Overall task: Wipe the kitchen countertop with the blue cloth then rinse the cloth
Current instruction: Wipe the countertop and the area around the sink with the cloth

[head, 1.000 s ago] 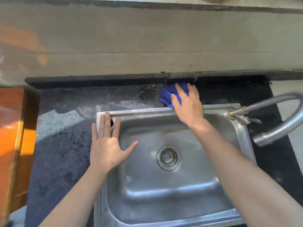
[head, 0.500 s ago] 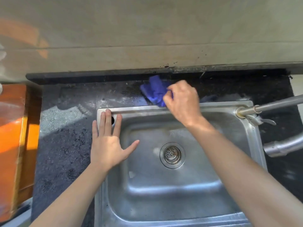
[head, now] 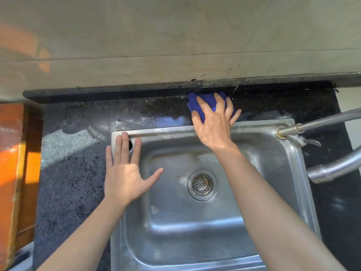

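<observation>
my right hand [head: 214, 124] lay flat on the blue cloth [head: 207, 100], fingers straight and a bit spread, pressing it onto the countertop [head: 78, 173] at 12 o'clock from the sink [head: 168, 132], right up against the low back ledge [head: 117, 92] under the wall [head: 175, 36]. the cloth was bunched under my palm, with blue showing between the fingers and past the fingertips. there was a wet sheen on the counter at 9 o'clock from the cloth. my left hand [head: 125, 177] was flat too, four fingers straight, thumb splayed toward 3 o'clock, fingertips over the sink's 10 o'clock corner by a small round hole in the rim; couldn't tell how hard it pressed. the drain strainer [head: 202, 185] sat mid-basin. the faucet base [head: 281, 132] stood at the sink's 2 o'clock corner, and the metal spout [head: 336, 169] hung past the 3 o'clock edge. an orange cabinet [head: 11, 163] stood at 9 o'clock of the counter.
</observation>
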